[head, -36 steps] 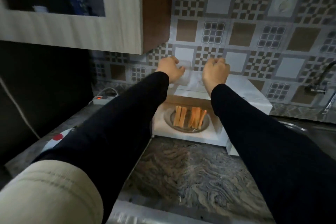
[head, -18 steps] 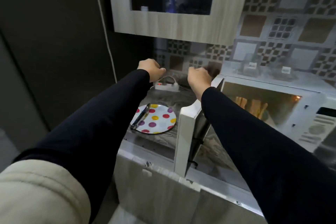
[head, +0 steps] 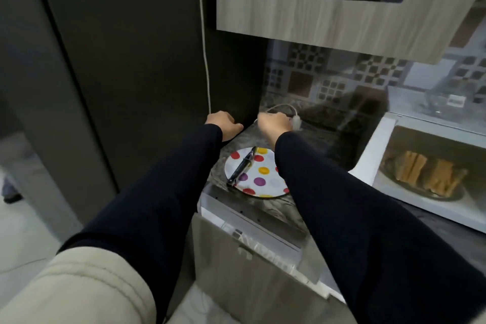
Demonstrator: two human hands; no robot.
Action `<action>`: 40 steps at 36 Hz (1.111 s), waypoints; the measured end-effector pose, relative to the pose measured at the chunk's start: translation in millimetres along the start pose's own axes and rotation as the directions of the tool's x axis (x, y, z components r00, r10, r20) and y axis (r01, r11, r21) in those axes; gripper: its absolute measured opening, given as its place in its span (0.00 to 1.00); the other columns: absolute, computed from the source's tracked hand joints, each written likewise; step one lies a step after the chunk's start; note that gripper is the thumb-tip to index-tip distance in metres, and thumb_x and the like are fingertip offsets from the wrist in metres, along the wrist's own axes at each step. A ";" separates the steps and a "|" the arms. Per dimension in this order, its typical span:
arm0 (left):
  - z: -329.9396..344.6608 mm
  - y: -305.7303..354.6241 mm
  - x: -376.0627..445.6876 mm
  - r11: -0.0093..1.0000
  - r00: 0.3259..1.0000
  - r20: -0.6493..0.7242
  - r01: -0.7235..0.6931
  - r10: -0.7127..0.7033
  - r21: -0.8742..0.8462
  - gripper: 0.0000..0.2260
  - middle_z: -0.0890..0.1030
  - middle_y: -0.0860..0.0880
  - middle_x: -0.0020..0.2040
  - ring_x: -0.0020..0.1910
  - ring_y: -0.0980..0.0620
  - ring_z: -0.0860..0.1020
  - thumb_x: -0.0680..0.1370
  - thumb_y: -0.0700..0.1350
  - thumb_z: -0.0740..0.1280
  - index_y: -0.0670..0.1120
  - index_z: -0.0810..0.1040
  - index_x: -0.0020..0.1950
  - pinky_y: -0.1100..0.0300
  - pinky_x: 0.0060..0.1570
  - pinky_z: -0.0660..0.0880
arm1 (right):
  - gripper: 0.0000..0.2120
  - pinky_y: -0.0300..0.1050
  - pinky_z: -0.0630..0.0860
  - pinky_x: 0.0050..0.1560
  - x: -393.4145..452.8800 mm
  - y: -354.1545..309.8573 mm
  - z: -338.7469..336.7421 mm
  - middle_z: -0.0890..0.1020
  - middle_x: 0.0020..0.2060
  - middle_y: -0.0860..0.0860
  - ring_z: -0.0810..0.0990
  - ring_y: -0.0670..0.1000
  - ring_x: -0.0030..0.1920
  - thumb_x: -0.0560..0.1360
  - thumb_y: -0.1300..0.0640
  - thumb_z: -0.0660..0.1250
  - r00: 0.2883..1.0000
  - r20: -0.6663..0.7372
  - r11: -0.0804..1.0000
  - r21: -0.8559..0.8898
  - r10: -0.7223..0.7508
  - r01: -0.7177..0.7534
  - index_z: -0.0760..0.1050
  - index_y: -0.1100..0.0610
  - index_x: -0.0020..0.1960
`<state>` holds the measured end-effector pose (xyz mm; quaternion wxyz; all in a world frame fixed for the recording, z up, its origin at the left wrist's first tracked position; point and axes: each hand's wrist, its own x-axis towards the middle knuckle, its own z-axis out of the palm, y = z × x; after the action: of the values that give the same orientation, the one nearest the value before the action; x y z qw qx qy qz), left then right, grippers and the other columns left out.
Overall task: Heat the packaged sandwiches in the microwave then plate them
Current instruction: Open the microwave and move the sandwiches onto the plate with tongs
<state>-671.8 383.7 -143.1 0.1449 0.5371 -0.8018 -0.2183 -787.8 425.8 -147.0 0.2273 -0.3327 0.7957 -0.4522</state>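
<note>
I saw both hands, left and right, curled and holding nothing, above the plate; sandwiches sat inside the microwave.

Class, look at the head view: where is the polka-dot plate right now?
The polka-dot plate lies on the marble counter, left of the open microwave, between the person's forearms, with a black knife resting across its left side.
</note>
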 end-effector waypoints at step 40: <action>176.1 -97.3 161.2 0.978 0.919 0.336 0.204 -0.205 0.038 0.28 0.69 0.40 0.69 0.68 0.41 0.69 0.79 0.54 0.64 0.38 0.64 0.72 0.54 0.63 0.70 | 0.03 0.47 0.67 0.41 71.6 187.0 63.0 0.74 0.43 0.58 0.72 0.56 0.43 0.74 0.64 0.60 0.747 -0.193 0.763 0.010 0.636 -0.647 0.70 0.64 0.46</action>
<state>-737.7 237.0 -344.6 -0.0189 0.5726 -0.7544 -0.3204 -855.0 406.5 -344.9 0.2844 -0.0021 0.8915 -0.3525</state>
